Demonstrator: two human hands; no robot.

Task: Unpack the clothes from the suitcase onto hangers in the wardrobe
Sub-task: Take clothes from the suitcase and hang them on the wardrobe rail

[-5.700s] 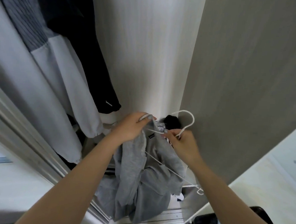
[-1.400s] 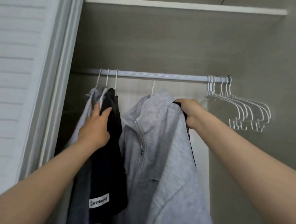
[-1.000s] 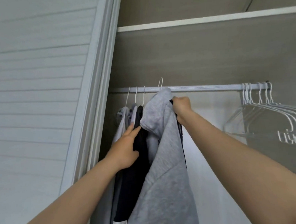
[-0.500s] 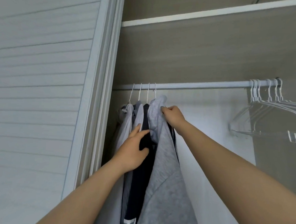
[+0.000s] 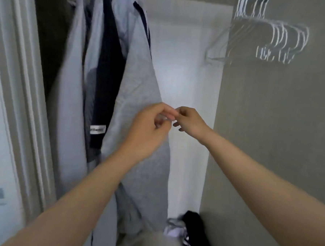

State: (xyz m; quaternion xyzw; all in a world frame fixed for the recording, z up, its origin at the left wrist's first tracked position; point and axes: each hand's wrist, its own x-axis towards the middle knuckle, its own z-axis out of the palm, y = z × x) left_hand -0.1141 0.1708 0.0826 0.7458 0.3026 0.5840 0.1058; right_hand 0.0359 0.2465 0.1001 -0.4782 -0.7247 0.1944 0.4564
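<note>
Hung garments (image 5: 97,63) crowded the wardrobe's left side, just right of the door frame (image 5: 22,96), the hoodie (image 5: 139,80) rightmost. Spare hangers (image 5: 271,38) hung well apart, upper right. A clothes pile (image 5: 193,233) lay below on the wardrobe floor, near.

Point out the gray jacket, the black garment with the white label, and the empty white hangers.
gray jacket (image 5: 139,80): head view, front panel below the shoulder.
black garment with white label (image 5: 108,63): head view, dark upper body.
empty white hangers (image 5: 281,37): head view, bunched shoulder bends.
</note>
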